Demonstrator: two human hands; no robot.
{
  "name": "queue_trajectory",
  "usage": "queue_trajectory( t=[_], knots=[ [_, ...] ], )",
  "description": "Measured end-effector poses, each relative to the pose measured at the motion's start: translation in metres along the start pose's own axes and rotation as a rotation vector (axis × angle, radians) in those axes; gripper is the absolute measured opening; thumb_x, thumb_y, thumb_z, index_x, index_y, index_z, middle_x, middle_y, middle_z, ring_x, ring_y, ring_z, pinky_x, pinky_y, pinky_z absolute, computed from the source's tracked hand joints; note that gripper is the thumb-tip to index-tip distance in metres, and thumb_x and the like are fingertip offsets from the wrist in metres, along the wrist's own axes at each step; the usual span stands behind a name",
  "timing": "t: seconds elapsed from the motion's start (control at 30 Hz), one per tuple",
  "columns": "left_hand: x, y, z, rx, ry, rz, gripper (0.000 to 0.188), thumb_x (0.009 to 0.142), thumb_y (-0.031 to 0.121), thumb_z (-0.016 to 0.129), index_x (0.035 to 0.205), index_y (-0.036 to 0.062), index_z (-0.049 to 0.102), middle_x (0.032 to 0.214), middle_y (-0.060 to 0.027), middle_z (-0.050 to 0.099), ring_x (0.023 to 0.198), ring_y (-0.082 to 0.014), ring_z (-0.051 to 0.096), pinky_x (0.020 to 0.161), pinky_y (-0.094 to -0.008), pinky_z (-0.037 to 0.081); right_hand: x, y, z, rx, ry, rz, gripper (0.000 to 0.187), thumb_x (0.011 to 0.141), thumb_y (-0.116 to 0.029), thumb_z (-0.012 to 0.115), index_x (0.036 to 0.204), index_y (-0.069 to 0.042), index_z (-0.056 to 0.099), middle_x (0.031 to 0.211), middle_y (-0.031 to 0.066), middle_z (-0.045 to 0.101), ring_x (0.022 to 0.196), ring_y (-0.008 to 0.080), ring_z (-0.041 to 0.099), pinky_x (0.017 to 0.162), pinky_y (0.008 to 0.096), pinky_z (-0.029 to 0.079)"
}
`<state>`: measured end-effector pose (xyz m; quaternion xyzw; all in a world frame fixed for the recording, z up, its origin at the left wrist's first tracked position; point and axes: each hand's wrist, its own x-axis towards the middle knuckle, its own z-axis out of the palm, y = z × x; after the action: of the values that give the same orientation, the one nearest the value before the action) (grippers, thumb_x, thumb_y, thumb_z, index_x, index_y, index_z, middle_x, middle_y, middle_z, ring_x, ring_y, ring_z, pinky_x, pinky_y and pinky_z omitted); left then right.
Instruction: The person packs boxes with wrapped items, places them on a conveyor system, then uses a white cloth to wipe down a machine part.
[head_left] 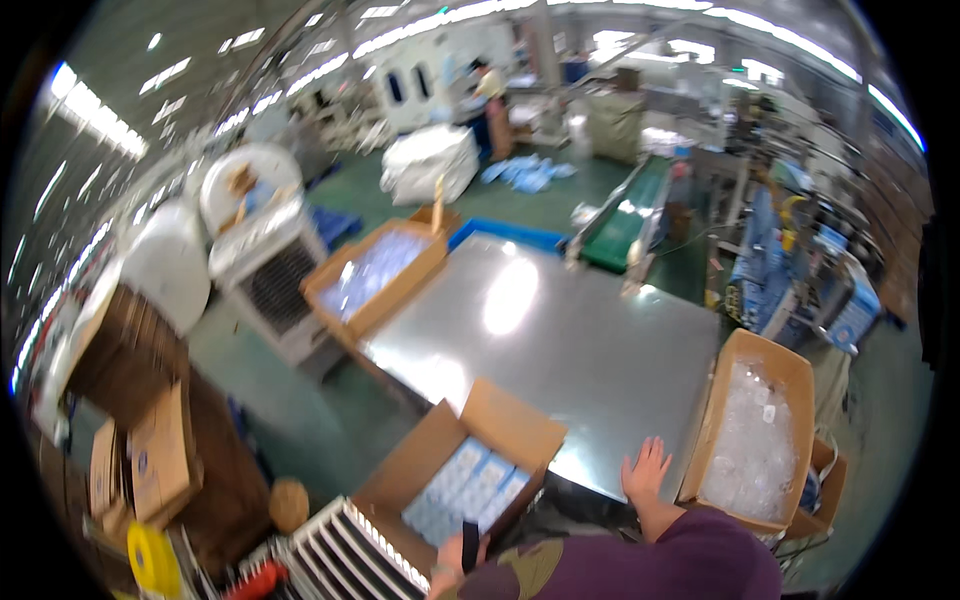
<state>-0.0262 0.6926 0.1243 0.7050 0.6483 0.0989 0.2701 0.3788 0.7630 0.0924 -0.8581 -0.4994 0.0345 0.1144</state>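
My right hand (645,472) rests palm down on the near right part of a shiny metal table (610,370), fingers spread, holding nothing. Low in the picture, my left hand (452,556) is at the near side of an open cardboard box (515,418). A narrow black strip (470,546) crosses in front of that hand; whether the hand grips it is unclear, and most of its fingers are hidden. Inside the box, small white-and-blue cartons (465,490) stand in rows. The box's flaps are up, and one lies against the table's near edge.
A cardboard tray of clear plastic pieces (755,450) stands right of the table; another tray with bluish clear packs (375,270) sits at its far left. A slatted roller rack (345,560) is near left, beside yellow tape (152,565). A green conveyor (635,215) lies beyond.
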Motion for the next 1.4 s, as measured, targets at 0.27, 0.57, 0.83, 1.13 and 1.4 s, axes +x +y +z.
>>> queue_trajectory(
  t=[0.27, 0.57, 0.83, 1.13, 1.4],
  knots=[
    [-0.007, 0.034, -0.034, -0.102, 0.039, 0.004, 0.026, 0.085, 0.029, 0.06, 0.086, 0.0031, 0.062, 0.082, -0.0206, 0.063, 0.083, -0.0411, 0.06, 0.07, -0.0476, 0.049, 0.004, 0.002, 0.009, -0.062, 0.021, -0.001, 0.067, 0.092, -0.038, 0.049, 0.146, -0.004, 0.029, 0.153, 0.0175, 0.026, 0.143, 0.0297, 0.021, 0.115, 0.0526, 0.012],
    [-0.004, 0.037, -0.053, -0.213, 0.055, -0.031, 0.028, 0.083, 0.023, 0.065, 0.104, 0.0052, 0.059, 0.088, -0.0192, 0.062, 0.087, -0.0398, 0.06, 0.075, -0.0454, 0.048, 0.006, 0.008, 0.013, -0.123, 0.023, -0.044, 0.064, 0.096, -0.042, 0.044, 0.145, -0.004, 0.03, 0.151, 0.019, 0.027, 0.141, 0.0322, 0.023, 0.113, 0.0537, 0.015],
    [0.007, 0.023, -0.059, -0.24, 0.082, -0.013, 0.029, 0.082, 0.023, 0.067, 0.103, 0.0046, 0.062, 0.09, -0.0175, 0.064, 0.086, -0.0379, 0.06, 0.076, -0.0449, 0.048, 0.011, 0.013, 0.02, -0.161, 0.018, -0.065, 0.064, 0.096, -0.043, 0.043, 0.145, -0.004, 0.03, 0.151, 0.0188, 0.027, 0.141, 0.0334, 0.023, 0.112, 0.055, 0.017],
    [0.014, 0.036, -0.075, -0.126, 0.133, 0.068, 0.033, 0.076, 0.015, 0.071, 0.107, 0.0057, 0.063, 0.095, -0.0127, 0.065, 0.089, -0.0338, 0.06, 0.079, -0.0418, 0.049, 0.011, 0.016, 0.023, -0.211, 0.059, -0.107, 0.063, 0.096, -0.044, 0.041, 0.144, -0.004, 0.033, 0.149, 0.0199, 0.031, 0.138, 0.0342, 0.028, 0.111, 0.0499, 0.02],
    [-0.043, 0.108, -0.074, -0.913, -0.396, 0.364, 0.036, 0.089, 0.013, 0.063, 0.124, 0.0065, 0.06, 0.13, -0.0138, 0.056, 0.121, -0.0297, 0.051, 0.102, -0.0394, 0.039, 0.012, 0.015, 0.022, -0.164, 0.017, -0.072, 0.066, 0.096, -0.045, 0.043, 0.146, -0.005, 0.028, 0.152, 0.0181, 0.026, 0.141, 0.0324, 0.023, 0.113, 0.0542, 0.015]
  ],
)
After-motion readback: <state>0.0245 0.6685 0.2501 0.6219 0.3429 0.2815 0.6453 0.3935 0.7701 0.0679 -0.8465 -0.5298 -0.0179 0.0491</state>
